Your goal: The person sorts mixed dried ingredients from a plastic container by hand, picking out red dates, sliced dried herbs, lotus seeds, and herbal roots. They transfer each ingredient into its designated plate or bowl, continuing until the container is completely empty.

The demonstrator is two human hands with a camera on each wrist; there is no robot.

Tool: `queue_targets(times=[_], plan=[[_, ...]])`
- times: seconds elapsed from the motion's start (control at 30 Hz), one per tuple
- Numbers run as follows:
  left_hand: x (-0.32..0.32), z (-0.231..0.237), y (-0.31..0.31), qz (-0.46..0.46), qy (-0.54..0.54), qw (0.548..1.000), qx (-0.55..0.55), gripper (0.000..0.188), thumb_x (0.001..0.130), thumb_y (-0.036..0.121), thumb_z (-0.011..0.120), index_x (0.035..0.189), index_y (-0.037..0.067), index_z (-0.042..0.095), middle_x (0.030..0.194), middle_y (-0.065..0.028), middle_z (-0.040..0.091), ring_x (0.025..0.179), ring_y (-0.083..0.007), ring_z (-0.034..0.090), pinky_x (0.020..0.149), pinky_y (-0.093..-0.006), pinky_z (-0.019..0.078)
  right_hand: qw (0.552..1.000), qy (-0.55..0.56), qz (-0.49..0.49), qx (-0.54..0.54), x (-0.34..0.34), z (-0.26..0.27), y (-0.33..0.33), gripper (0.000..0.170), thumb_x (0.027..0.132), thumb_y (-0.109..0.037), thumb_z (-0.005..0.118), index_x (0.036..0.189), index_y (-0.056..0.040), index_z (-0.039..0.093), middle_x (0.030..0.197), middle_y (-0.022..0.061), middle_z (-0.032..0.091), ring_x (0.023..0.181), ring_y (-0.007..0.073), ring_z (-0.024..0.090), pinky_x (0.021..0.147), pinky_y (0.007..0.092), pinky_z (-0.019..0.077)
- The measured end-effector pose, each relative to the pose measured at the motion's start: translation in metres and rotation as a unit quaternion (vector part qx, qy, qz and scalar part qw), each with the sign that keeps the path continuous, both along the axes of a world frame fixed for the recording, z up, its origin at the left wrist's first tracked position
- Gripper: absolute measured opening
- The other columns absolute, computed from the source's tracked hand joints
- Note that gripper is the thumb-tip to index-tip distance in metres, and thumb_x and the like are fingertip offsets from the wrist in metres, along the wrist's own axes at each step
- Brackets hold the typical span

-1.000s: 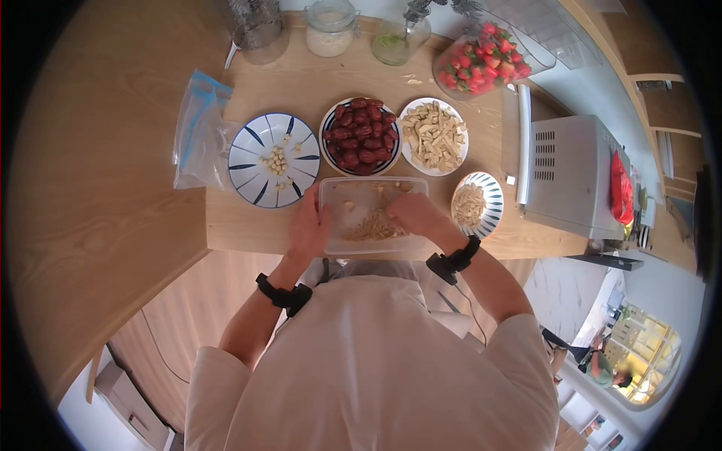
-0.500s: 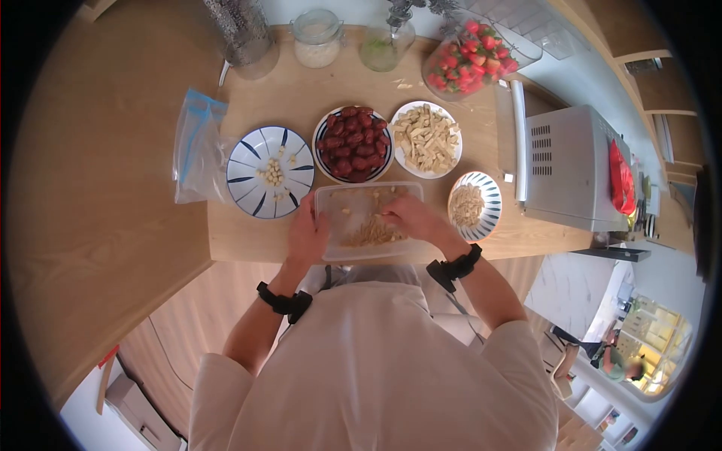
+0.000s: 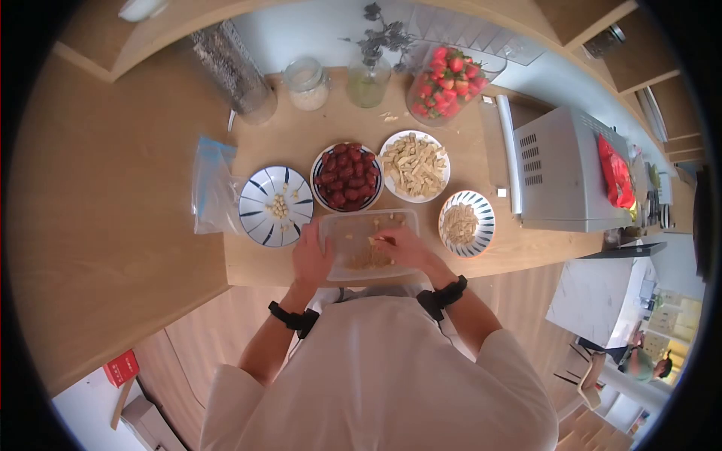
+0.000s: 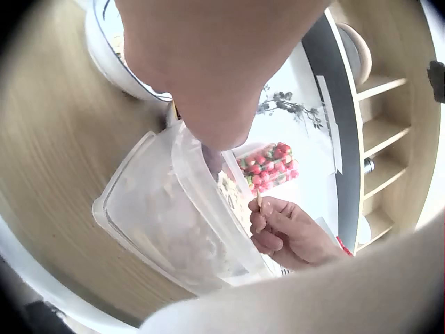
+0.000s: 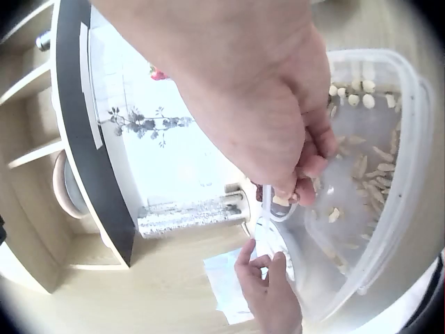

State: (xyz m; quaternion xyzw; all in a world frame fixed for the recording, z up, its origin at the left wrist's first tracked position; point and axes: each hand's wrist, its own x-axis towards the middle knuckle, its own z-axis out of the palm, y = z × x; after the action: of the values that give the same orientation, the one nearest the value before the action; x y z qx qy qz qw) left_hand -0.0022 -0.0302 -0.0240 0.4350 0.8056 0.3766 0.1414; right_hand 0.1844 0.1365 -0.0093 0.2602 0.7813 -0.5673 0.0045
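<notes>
A translucent plastic box (image 3: 412, 219) (image 4: 156, 219) holds thin pale slivers (image 5: 375, 184) and several rounder whitish pieces (image 5: 368, 86). Beside its left end is my left hand (image 3: 310, 259) (image 5: 272, 296), fingers loosely bent and parted from the thumb, with nothing visible between them. My right hand (image 3: 408, 248) (image 4: 295, 233) is over the right half of the box and pinches a small pale piece (image 4: 259, 199) between thumb and fingers. The left wrist view shows the base of my left hand (image 4: 201, 62) large at the top.
Behind the box stand a bowl of red dates (image 3: 347, 177), a plate of pale strips (image 3: 414, 167) and a plate of small kernels (image 3: 276, 225). A striped bowl (image 3: 486, 225) is at the right, strawberries (image 3: 448, 89) behind, a plastic bag (image 3: 214, 192) at the left.
The head view has tilted, so the counter things appear lower and more of the shelves shows. My right fingers have shifted slightly within the box area; my left hand remains beside the box.
</notes>
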Motion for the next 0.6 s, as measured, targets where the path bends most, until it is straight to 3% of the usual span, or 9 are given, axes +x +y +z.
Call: queue_targets(times=[0.07, 0.1, 0.17, 0.23, 0.37, 0.47, 0.53, 0.6], plan=[[0.003, 0.01, 0.004, -0.025, 0.078, 0.997, -0.013, 0.041, 0.088, 0.011, 0.061, 0.129, 0.009, 0.053, 0.105, -0.0166, 0.064, 0.088, -0.0382, 0.064, 0.075, -0.0448, 0.0524, 0.995, 0.019, -0.072, -0.07, 0.005, 0.005, 0.001, 0.02, 0.092, -0.014, 0.065, 0.106, -0.0002, 0.069, 0.071, 0.0085, 0.065, 0.063, 0.0097, 0.056, 0.058, 0.0319, 0.0453], [0.006, 0.01, 0.006, -0.078, 0.084, 0.993, -0.007, 0.037, 0.088, 0.011, 0.063, 0.124, 0.009, 0.056, 0.105, -0.0156, 0.064, 0.088, -0.037, 0.065, 0.073, -0.0439, 0.0529, 0.994, 0.026, -0.076, -0.069, 0.008, 0.007, 0.002, 0.02, 0.092, -0.014, 0.065, 0.106, -0.0002, 0.069, 0.071, 0.0085, 0.065, 0.063, 0.0097, 0.056, 0.058, 0.0319, 0.0453], [0.014, 0.023, 0.018, -0.132, 0.098, 0.986, -0.002, 0.034, 0.087, 0.012, 0.064, 0.12, 0.01, 0.058, 0.106, -0.0146, 0.065, 0.088, -0.0359, 0.065, 0.072, -0.043, 0.0534, 0.995, 0.06, -0.067, -0.052, 0.009, 0.017, 0.003, 0.013, 0.091, -0.012, 0.066, 0.095, 0.0001, 0.069, 0.071, 0.0134, 0.063, 0.059, 0.0207, 0.055, 0.058, 0.0352, 0.0441], [0.027, 0.034, 0.034, -0.162, -0.025, 0.986, -0.035, 0.023, 0.088, 0.014, 0.066, 0.11, 0.01, 0.063, 0.1, -0.0117, 0.066, 0.084, -0.0334, 0.066, 0.07, -0.0419, 0.0532, 0.995, 0.087, -0.052, -0.015, 0.01, 0.009, 0.006, 0.013, 0.09, -0.012, 0.067, 0.095, 0.0002, 0.068, 0.071, 0.014, 0.063, 0.059, 0.0215, 0.055, 0.058, 0.0354, 0.0443], [0.037, 0.034, 0.058, -0.198, -0.042, 0.977, -0.068, 0.018, 0.089, 0.018, 0.068, 0.105, 0.009, 0.065, 0.091, -0.0093, 0.068, 0.076, -0.0287, 0.066, 0.068, -0.0391, 0.0528, 0.992, 0.112, -0.035, 0.044, 0.018, -0.001, 0.01, 0.014, 0.088, -0.013, 0.069, 0.094, 0.0003, 0.068, 0.072, 0.0153, 0.064, 0.059, 0.0239, 0.055, 0.058, 0.0362, 0.0448], [0.043, 0.034, 0.068, -0.18, -0.128, 0.97, -0.105, 0.015, 0.09, 0.017, 0.068, 0.099, 0.006, 0.066, 0.082, -0.0092, 0.068, 0.069, -0.0226, 0.065, 0.064, -0.034, 0.0514, 0.991, 0.12, -0.056, 0.014, 0.025, 0.001, 0.014, 0.015, 0.089, -0.014, 0.068, 0.095, 0.0001, 0.069, 0.071, 0.0142, 0.064, 0.059, 0.0215, 0.055, 0.058, 0.0362, 0.0444], [0.046, 0.029, 0.071, -0.176, -0.177, 0.967, -0.06, 0.014, 0.091, 0.015, 0.068, 0.1, 0.005, 0.066, 0.079, -0.0071, 0.068, 0.064, -0.0147, 0.062, 0.06, -0.0287, 0.0486, 0.99, 0.126, -0.064, -0.012, 0.028, 0.001, 0.017, 0.016, 0.09, -0.015, 0.068, 0.095, 0.0002, 0.069, 0.071, 0.0136, 0.064, 0.059, 0.0201, 0.055, 0.058, 0.0353, 0.0445], [0.05, 0.018, 0.071, -0.16, -0.215, 0.962, -0.048, 0.013, 0.091, 0.015, 0.068, 0.1, 0.005, 0.067, 0.078, -0.006, 0.068, 0.063, -0.0128, 0.06, 0.059, -0.0276, 0.0476, 0.988, 0.13, -0.071, -0.035, 0.033, 0.001, 0.022, 0.017, 0.09, -0.015, 0.068, 0.096, 0.0002, 0.069, 0.07, 0.0129, 0.064, 0.059, 0.0187, 0.055, 0.058, 0.0343, 0.0446]])
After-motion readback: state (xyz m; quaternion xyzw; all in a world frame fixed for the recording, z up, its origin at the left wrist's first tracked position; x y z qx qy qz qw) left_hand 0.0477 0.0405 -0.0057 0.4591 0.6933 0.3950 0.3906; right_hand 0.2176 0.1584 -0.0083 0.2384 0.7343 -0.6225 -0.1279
